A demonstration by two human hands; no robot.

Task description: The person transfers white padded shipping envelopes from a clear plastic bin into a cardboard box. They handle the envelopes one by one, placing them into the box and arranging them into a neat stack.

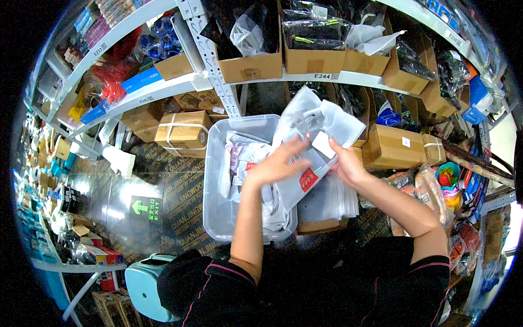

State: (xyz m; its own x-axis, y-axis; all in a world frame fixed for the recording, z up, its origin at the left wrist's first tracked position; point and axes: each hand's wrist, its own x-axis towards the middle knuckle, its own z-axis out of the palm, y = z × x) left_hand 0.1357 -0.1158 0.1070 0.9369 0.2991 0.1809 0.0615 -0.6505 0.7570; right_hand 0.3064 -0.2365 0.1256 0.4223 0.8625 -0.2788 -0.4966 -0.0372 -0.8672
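My right hand (348, 164) grips the edge of a translucent plastic bag (292, 194) printed with a red block and dark writing. Beside my right thumb, a small white square (324, 145), perhaps a label or card, lies against the bag. My left hand (280, 163) is blurred, its fingers spread over the bag's front; it grasps nothing that I can see. Below and to the left, a clear plastic bin (210, 184) contains several white printed plastic packages (241, 153). The bag covers part of the bin's right side.
A stack of translucent bags (329, 200) rests on cardboard right of the bin. Metal shelving (359, 78) with open cartons (250, 67) spans the back. Strapped cardboard boxes (184, 131) stand back left. A light-blue stool (143, 286) is at lower left, near a floor exit sign (146, 208).
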